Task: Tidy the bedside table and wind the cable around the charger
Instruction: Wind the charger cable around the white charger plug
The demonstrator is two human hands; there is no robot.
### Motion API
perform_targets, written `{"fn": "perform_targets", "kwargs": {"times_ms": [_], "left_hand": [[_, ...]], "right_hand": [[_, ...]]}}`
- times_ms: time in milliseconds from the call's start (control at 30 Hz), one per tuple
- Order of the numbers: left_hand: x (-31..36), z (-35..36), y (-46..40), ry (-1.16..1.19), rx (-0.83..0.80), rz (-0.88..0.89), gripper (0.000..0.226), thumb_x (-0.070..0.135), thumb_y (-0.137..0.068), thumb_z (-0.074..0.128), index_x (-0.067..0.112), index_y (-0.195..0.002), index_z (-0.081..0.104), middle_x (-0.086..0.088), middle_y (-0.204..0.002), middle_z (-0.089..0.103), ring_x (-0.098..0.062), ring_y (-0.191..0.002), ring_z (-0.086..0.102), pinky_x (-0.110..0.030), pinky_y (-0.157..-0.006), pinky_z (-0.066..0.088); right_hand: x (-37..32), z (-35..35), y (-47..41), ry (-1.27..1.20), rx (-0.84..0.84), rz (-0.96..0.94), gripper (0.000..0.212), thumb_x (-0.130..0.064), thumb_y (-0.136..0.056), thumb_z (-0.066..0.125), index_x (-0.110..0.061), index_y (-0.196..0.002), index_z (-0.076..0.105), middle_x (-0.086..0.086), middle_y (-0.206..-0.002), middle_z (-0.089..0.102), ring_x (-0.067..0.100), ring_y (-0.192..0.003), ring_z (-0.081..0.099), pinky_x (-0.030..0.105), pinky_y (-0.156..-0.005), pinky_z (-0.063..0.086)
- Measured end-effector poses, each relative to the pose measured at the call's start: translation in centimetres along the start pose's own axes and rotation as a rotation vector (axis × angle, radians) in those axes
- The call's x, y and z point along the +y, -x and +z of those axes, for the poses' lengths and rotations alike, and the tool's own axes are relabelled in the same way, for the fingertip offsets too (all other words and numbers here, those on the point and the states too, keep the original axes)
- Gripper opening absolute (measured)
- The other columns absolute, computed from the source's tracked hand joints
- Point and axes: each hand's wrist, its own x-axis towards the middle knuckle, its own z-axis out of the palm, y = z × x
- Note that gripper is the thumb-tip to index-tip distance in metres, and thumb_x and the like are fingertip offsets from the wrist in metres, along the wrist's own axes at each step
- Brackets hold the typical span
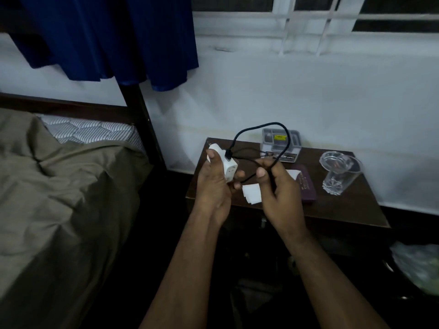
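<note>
My left hand [217,186] grips a white charger [229,168] above the left part of the dark wooden bedside table [332,210]. A black cable [259,128] is plugged into the charger's top and arcs up in a loop over the table. My right hand [278,188] pinches that cable between thumb and fingers, just right of the charger. Part of the cable runs down behind my right hand and is hidden.
On the table lie white paper slips [251,193], a dark maroon booklet [306,186], a clear plastic box [281,144] at the back and a clear glass [339,172] lying tilted at the right. A bed with an olive sheet [59,186] stands left. A plastic bag [418,264] is low right.
</note>
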Motion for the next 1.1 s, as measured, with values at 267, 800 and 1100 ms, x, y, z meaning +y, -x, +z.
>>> {"fn": "perform_targets", "kwargs": {"times_ms": [267,800,1100], "left_hand": [[-3.5,0.1,7.1,-0.121,-0.059,-0.117,0.068,0.079,-0.076,0.038,0.017,-0.097,0.059,0.002,-0.07,0.067,-0.009,-0.048,0.059,-0.019,-0.042,0.038],[-6.4,1.4,7.9,-0.145,-0.09,-0.211,0.067,0.077,-0.083,0.039,0.016,-0.097,0.062,0.005,-0.064,0.058,-0.004,-0.041,0.041,-0.018,-0.038,0.031],[-6.9,0.9,6.8,-0.228,-0.242,-0.286,0.069,0.085,-0.079,0.043,0.023,-0.096,0.07,0.0,-0.066,0.059,-0.008,-0.042,0.04,-0.021,-0.042,0.033]], "right_hand": [[-1.8,-4.5,6.4,0.004,0.038,0.064,0.019,-0.031,-0.105,0.051,-0.023,-0.115,0.066,-0.015,-0.109,0.071,0.001,-0.108,0.066,0.018,-0.091,0.049],[-0.6,-7.8,8.3,0.026,0.178,0.164,0.056,-0.027,-0.104,0.054,-0.018,-0.154,0.033,-0.003,-0.127,0.064,-0.003,-0.117,0.058,0.006,-0.096,0.04],[0.2,-8.0,7.0,0.187,0.159,-0.025,0.027,-0.033,-0.107,0.048,-0.029,-0.125,0.067,-0.012,-0.113,0.062,0.006,-0.108,0.06,0.02,-0.09,0.046]]}}
